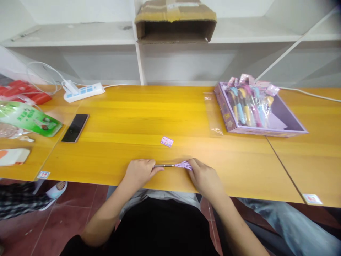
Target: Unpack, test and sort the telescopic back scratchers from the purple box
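Low over the front of the wooden table, a back scratcher (pixel 170 165) lies level between my two hands. It has a thin metal rod and a purple head shaped like a small hand with spread fingers. My left hand (pixel 141 172) is closed round the handle end, which is hidden inside the fist. The fingers of my right hand (pixel 204 175) pinch the tips of the purple head. Just beyond the rod, a small pink and purple printed card (pixel 167 141) rests flat on the tabletop.
A purple box (pixel 289 122) at right holds several wrapped back scratchers beside a clear plastic sleeve (pixel 213 115). To the left are a phone (pixel 75 128), a power strip (pixel 87 91) and a green package (pixel 32 119). A cardboard box (pixel 176 17) sits on the shelf. Other people's legs show at both sides.
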Available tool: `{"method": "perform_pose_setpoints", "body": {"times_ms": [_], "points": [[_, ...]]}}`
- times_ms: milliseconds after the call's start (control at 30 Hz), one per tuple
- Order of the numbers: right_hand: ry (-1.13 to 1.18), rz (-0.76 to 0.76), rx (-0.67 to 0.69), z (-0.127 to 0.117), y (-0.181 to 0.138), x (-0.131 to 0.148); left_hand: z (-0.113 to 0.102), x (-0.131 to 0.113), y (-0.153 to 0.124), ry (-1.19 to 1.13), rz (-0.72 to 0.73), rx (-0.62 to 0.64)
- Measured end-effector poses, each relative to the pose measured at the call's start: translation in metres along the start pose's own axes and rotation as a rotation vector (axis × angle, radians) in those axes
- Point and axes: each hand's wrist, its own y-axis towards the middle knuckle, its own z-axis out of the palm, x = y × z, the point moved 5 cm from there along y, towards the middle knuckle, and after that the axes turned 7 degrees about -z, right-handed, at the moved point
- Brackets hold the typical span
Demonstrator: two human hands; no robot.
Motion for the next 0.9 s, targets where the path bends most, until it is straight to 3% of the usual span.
{"method": "perform_pose_setpoints", "body": {"times_ms": [200,367,500,633,900], "points": [[-0.074,0.185,0.003,-0.017,-0.038,-0.071,-0.007,0.033,-0.012,0.044,0.013,-0.104],[-0.173,0.436,-0.038,-0.026,-0.099,-0.157,-0.019,0.092,-0.036,0.068,0.016,-0.288],[-0.185,0.691,-0.072,-0.039,-0.136,-0.208,-0.021,0.131,-0.047,0.076,0.014,-0.308],[-0.122,0.804,-0.082,-0.045,-0.14,-0.22,-0.018,0.135,-0.044,0.1,0.041,-0.29],[-0.034,0.833,-0.166,-0.045,-0.134,-0.215,-0.021,0.138,-0.042,0.049,-0.023,-0.352]]}}
